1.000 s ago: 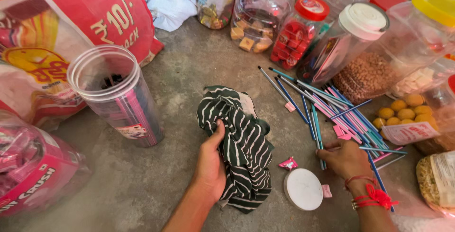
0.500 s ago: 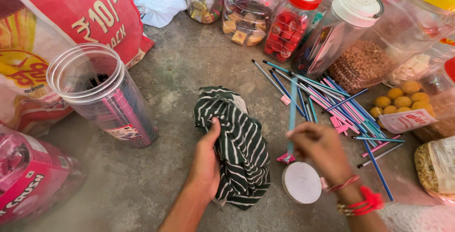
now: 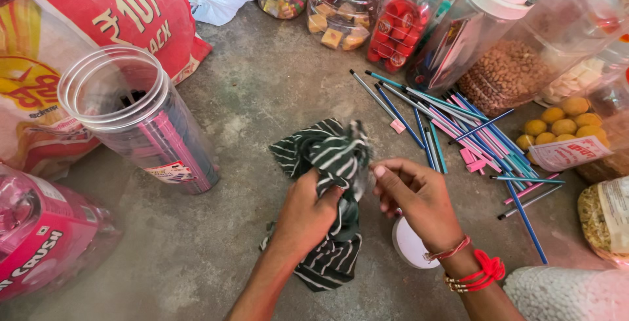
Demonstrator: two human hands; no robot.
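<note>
While the left hand (image 3: 308,213) bunches the striped cloth (image 3: 331,190) in closed fingers (image 3: 331,193), the right hand (image 3: 419,196) pinches what appears to be a pen at the cloth's upper fold; that object is blurred, so its identity cannot be fixed with certainty. The right thumb and forefinger (image 3: 380,170) are nearly closed, the remaining fingers curled loosely. The cloth lies at the centre of the concrete floor (image 3: 262,92), its lower end trailing toward the near edge beneath the left wrist. A white lid (image 3: 409,245) rests on the floor just beside and partly under the right wrist. To the right, loose pens (image 3: 472,131) in blue, teal and pink lie fanned across the floor, with small pink caps among them. To the left stands an open clear plastic jar (image 3: 141,118) holding a few pens. Closed jars of sweets and nuts (image 3: 498,26) line the far side. As a judgement, wiping is done well by keeping the cloth firmly gathered in one hand and drawing each pen through a single fold with light, even pressure, so that caps stay seated.
</note>
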